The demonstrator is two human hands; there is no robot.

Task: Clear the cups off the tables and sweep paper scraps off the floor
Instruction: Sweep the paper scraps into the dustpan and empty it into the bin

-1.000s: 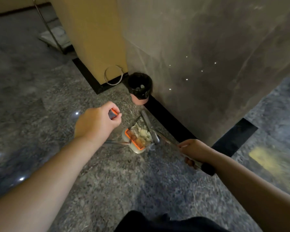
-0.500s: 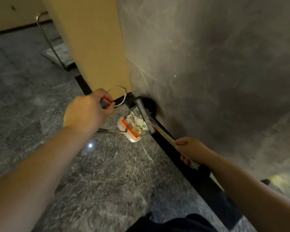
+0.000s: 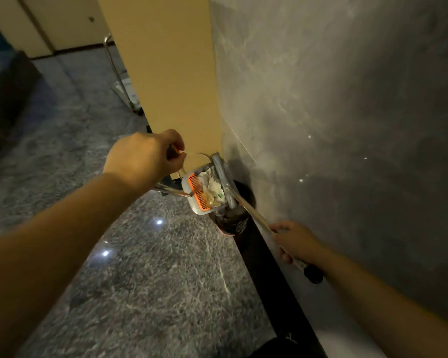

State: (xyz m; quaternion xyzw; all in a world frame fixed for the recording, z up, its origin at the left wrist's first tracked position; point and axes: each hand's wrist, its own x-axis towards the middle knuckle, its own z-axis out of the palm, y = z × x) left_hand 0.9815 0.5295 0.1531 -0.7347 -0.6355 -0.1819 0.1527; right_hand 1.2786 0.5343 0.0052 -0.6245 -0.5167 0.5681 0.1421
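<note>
The left hand (image 3: 142, 156) is clenched round the orange-tipped handle of the dustpan (image 3: 201, 192), holding it raised so its scraps (image 3: 211, 184) sit over the bin (image 3: 233, 215), probably ready for tipping. At the dustpan's 3 o'clock, the broom (image 3: 223, 174) head lies against its open side, seemingly to keep the paper in or rake it out. The right hand (image 3: 296, 241), at 4 o'clock from the bin, grasps the broom's shaft near its dark end. The bin stands on the floor (image 3: 145, 280) against the grey wall (image 3: 347, 112), with a tan pillar (image 3: 166, 73) at 12 o'clock; both crowd the tipping room. No cups show.
</note>
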